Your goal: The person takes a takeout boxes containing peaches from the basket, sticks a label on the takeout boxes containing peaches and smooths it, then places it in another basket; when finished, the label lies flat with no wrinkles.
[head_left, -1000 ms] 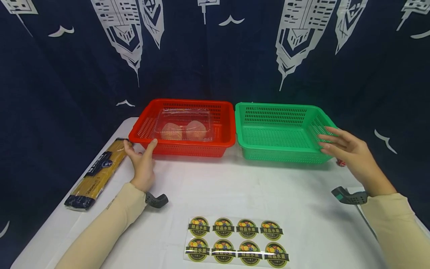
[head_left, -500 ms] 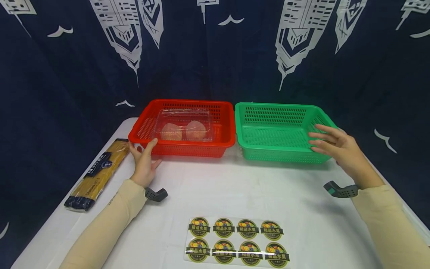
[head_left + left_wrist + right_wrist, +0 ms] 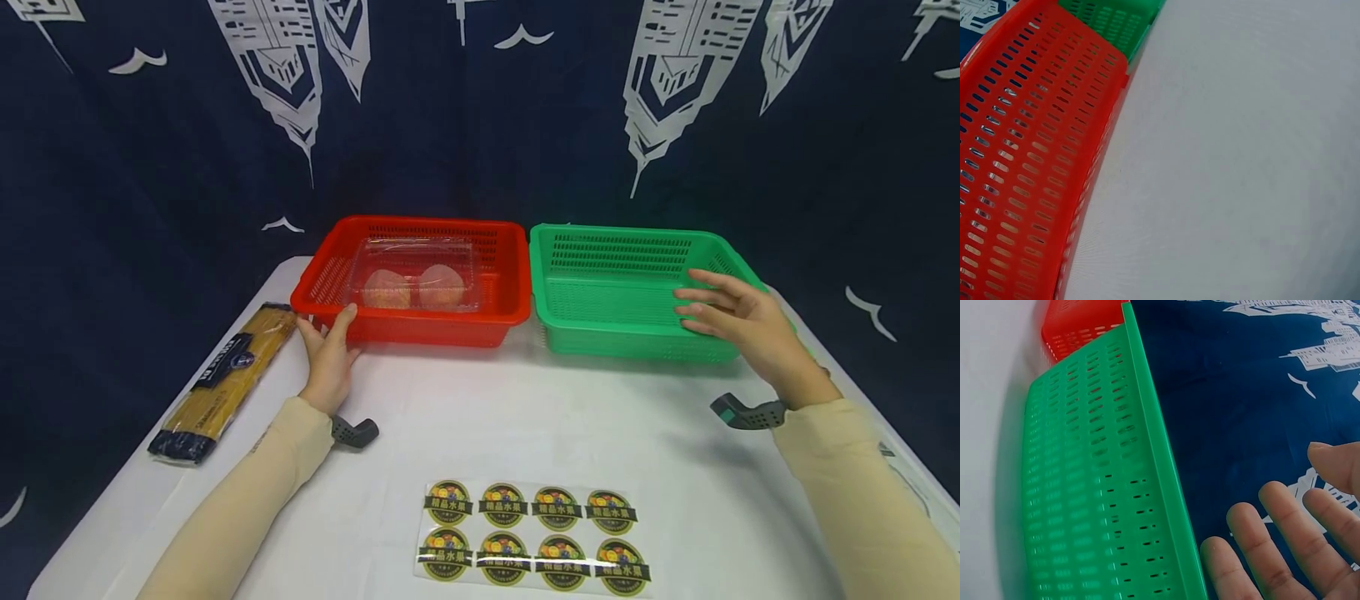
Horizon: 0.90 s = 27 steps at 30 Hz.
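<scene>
In the head view, my left hand (image 3: pixel 328 362) is at the front left corner of a red plastic basket (image 3: pixel 427 329), thumb and fingers spread, fingertips right at the rim. Inside that basket sits a clear lidded plastic box (image 3: pixel 412 271) with two round pinkish items (image 3: pixel 441 287) in it. My right hand (image 3: pixel 750 329) hovers with fingers extended over the front right part of a green plastic basket (image 3: pixel 637 342). Nothing is between its fingers. The right wrist view shows these fingers (image 3: pixel 1282 550) beside the green basket's rim. The left wrist view shows the red basket's slotted wall but no hand.
A yellow pack of spaghetti (image 3: pixel 232 375) lies along the table's left side. At the front lies a clear sheet of round fruit stickers (image 3: pixel 532 537). Partly behind the right sleeve (image 3: pixel 862 492) is a flat object near the table edge. A dark patterned curtain (image 3: pixel 480 125) hangs behind.
My right hand has moved left, from the green basket's right end to over its front right part. The left hand stays by the red basket's corner, shifting slightly. The view has shifted a little.
</scene>
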Motion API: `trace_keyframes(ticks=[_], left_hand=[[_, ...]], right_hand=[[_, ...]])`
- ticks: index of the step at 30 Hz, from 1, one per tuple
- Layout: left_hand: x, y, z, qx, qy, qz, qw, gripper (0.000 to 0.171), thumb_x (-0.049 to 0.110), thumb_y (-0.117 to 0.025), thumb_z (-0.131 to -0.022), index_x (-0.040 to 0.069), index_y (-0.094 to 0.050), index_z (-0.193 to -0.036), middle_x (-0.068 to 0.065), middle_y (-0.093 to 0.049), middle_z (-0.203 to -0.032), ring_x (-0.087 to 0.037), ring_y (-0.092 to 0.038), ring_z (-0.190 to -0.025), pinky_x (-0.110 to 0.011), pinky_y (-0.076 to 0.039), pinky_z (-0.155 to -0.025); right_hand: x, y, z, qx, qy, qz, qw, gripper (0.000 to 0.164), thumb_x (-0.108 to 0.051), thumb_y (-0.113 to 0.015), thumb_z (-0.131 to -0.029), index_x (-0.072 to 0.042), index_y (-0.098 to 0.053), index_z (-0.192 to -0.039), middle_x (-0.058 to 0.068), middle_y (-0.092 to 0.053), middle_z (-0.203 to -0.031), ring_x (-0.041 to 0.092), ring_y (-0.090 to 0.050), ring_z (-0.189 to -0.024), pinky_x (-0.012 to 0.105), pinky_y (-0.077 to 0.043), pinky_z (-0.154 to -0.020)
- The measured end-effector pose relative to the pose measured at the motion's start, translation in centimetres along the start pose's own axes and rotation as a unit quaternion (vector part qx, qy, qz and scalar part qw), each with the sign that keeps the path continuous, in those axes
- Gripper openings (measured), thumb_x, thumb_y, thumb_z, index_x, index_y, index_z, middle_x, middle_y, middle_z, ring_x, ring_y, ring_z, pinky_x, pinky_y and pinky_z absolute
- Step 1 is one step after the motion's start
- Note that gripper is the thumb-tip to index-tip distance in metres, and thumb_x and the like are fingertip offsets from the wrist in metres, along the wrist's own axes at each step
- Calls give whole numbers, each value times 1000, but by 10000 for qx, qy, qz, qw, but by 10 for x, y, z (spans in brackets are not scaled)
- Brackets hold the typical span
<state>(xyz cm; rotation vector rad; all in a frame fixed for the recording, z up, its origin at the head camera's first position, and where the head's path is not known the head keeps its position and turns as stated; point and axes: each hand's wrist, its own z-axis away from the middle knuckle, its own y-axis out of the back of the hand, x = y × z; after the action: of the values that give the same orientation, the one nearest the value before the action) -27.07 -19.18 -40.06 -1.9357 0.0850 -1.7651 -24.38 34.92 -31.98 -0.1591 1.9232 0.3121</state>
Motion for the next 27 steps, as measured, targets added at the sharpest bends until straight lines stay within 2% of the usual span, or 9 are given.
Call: trace_keyframes(ticks=[5, 12, 21, 27], left_hand=[[0, -4, 0, -14, -35, -101, 9999, 95, 26, -68, -107, 43, 1, -169, -1, -17, -173, -25, -34, -153, -54, -39, -124], [2, 0, 3, 126, -141, -245, 9995, 98, 28, -70, -107, 45, 4, -168, 1, -15, -174, -25, -34, -155, -53, -40, -123], [2, -1, 1, 222, -217, -148, 9994, 112, 20, -70, -106, 50, 20, -166, -2, -5, -176, -27, -27, -158, -63, -39, -121], [3, 1, 0, 185, -216, -226, 9993, 112, 21, -70, -106, 52, 19, -166, -3, -6, -175, -27, -26, -159, -64, -38, -121]], right_hand=[[1, -1, -1, -50, 60, -43, 10000, 53, 11, -56, -107, -15, -57, -153, -2, -74, -132, 10, -74, -113, 22, -61, -92], [2, -6, -8, -74, -43, -38, 10000, 51, 9, -57, -107, -15, -56, -153, -1, -74, -132, 9, -74, -113, 23, -61, -92], [3, -6, -9, -100, -59, -32, 9999, 51, 9, -57, -107, -15, -58, -152, -3, -74, -131, 10, -75, -112, 23, -61, -92], [1, -8, -10, -22, -186, 102, 9998, 50, 6, -60, -107, -16, -58, -152, -3, -75, -130, 9, -74, -111, 22, -61, -91]])
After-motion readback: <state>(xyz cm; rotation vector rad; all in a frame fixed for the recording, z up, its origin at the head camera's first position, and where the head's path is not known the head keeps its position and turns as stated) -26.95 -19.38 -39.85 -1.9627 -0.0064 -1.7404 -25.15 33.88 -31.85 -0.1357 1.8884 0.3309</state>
